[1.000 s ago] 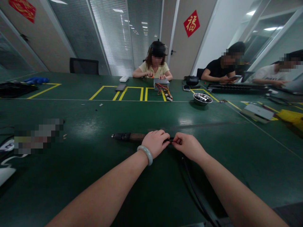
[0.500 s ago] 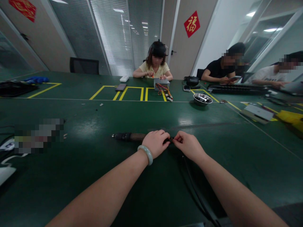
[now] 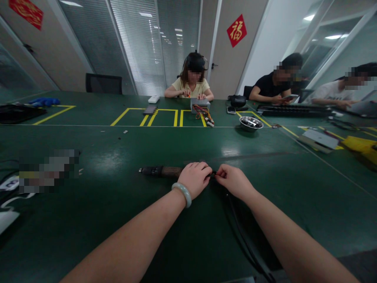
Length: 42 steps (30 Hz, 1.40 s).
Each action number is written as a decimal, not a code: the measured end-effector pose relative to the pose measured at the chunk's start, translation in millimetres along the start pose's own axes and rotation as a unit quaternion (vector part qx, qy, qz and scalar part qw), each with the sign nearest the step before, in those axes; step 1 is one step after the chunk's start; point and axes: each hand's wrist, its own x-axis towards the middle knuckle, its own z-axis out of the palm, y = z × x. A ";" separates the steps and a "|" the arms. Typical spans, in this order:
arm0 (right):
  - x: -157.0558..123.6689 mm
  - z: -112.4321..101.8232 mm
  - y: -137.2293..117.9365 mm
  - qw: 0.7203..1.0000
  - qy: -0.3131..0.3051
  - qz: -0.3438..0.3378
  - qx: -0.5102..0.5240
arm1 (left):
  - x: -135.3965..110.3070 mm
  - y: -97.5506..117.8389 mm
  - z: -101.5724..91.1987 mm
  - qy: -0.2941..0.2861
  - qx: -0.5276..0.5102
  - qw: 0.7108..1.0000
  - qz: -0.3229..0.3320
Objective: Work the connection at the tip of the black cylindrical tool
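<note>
A dark electric screwdriver [image 3: 171,171] with a brown barrel and a metal nose at its left end lies sideways on the green table. My left hand [image 3: 194,177] is closed over its right part and hides that stretch. At the screwdriver's right end, my right hand [image 3: 232,180] pinches a thin black cable end, mostly covered by the fingers. The two hands' fingertips nearly meet there. Below my right hand a black cable [image 3: 240,230] runs down toward the table's near edge; its upper end shows close under the wrist.
Across the table a person [image 3: 193,80] handles a grey metal box [image 3: 200,104] with coloured wires. A steel bowl [image 3: 251,123] stands right of it. Two more people sit at the far right. A blurred-out item [image 3: 48,171] and leads lie at left, a yellow bag [image 3: 361,149] at right.
The hands have barely moved; my left hand sits a touch further right, with its fingers slightly more drawn together. The view has shifted a little.
</note>
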 end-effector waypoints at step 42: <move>5.1 9.7 6.6 0.988 -0.021 -0.039 0.147 | 1.1 -5.0 2.8 -0.019 -0.028 0.999 -0.015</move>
